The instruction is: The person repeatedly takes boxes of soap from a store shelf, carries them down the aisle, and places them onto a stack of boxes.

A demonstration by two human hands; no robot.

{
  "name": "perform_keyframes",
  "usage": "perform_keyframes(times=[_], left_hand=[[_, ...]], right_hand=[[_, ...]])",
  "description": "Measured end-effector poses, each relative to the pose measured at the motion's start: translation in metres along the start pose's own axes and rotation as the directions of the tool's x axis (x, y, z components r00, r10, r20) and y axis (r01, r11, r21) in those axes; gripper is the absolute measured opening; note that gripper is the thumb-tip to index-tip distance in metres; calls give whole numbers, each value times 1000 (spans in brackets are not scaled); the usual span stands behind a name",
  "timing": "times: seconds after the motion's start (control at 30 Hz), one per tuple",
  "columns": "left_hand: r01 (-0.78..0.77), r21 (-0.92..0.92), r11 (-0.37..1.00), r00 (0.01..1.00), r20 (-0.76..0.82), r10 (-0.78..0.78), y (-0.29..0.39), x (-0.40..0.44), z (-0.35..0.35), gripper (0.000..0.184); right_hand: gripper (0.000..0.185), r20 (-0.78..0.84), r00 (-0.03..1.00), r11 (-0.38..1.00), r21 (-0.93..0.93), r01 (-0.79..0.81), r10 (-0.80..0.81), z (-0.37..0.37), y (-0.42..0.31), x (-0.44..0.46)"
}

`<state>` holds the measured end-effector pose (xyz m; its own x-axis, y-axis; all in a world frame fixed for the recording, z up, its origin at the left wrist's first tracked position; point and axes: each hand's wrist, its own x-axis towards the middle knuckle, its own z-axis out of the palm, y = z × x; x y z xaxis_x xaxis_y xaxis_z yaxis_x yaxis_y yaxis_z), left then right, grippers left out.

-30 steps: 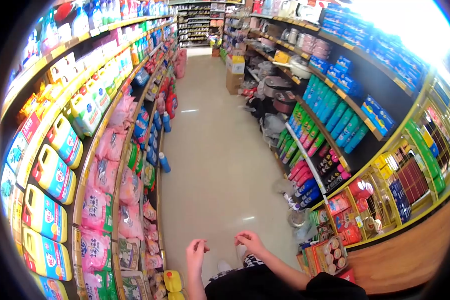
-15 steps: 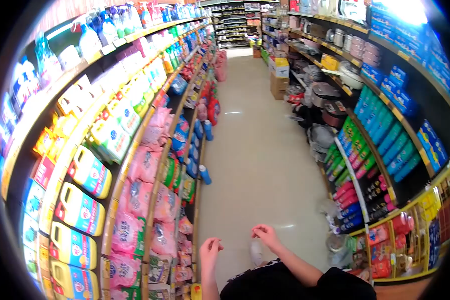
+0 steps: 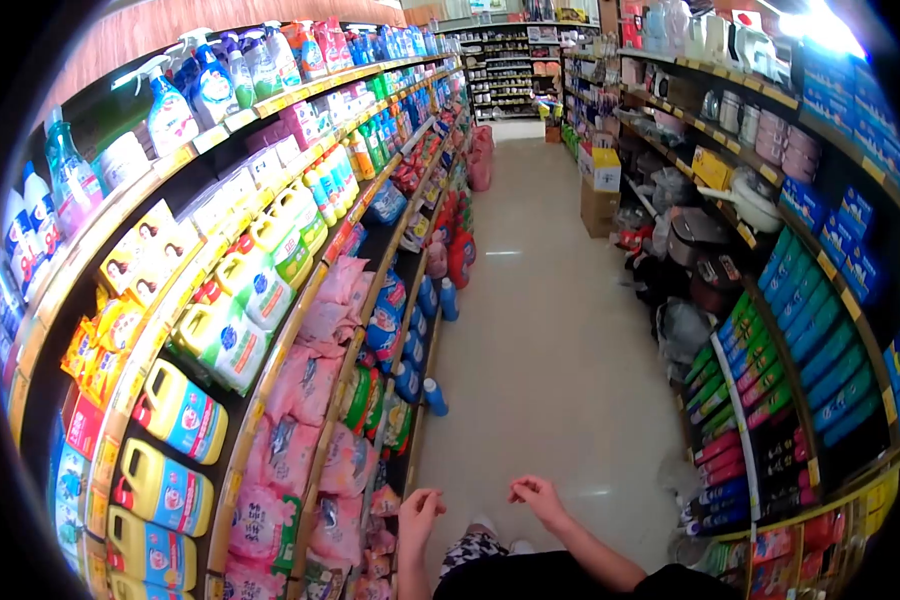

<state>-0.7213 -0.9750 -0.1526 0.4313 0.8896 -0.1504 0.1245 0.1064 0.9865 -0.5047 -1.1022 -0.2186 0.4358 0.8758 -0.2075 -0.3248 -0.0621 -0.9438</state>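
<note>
My left hand [image 3: 422, 506] is held up in front of my body, close to the lower left shelves, its fingers curled in with nothing visible in them. Pink bags [image 3: 348, 460] sit on the shelf beside it, apart from the hand. My right hand [image 3: 538, 498] hovers over the aisle floor, also with curled fingers, and nothing shows between them. Neither hand touches any goods. Below them, my patterned trousers [image 3: 467, 549] and light shoes [image 3: 483, 524] can be seen.
Left shelves hold yellow jugs [image 3: 168, 487], pink packs [image 3: 263, 525] and spray bottles [image 3: 170, 110]. A blue bottle [image 3: 435, 397] juts out at the aisle's edge. Along the right stand cartons [image 3: 599, 208], boxed cookers [image 3: 698, 238] and tube-like packs [image 3: 785, 290]. The tiled floor [image 3: 530, 350] runs between.
My view has swung a little to the left, so the shelves and aisle sit further right in the picture. Both hands stay at waist height, fingers still curled.
</note>
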Motion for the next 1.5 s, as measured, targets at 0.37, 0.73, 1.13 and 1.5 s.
perform_keyframes(times=[0.37, 0.73, 1.13, 1.5], left_hand=[[-25, -11, 1000, 997, -72, 24, 19, 194, -8, 15], [-142, -117, 983, 988, -76, 134, 65, 380, -6, 15], [-46, 0, 999, 997, -60, 46, 63, 509, 34, 17], [-95, 170, 981, 995, -2, 97, 155, 692, 134, 17]], right_hand=[[15, -24, 999, 996, -84, -32, 31, 19, -42, 164], [15, -74, 996, 985, -167, 34, -47, 33, -100, 324], [15, 12, 999, 989, -139, -40, 42, 16, -98, 466], [12, -31, 986, 980, -119, 157, -162, -57, -218, 691]])
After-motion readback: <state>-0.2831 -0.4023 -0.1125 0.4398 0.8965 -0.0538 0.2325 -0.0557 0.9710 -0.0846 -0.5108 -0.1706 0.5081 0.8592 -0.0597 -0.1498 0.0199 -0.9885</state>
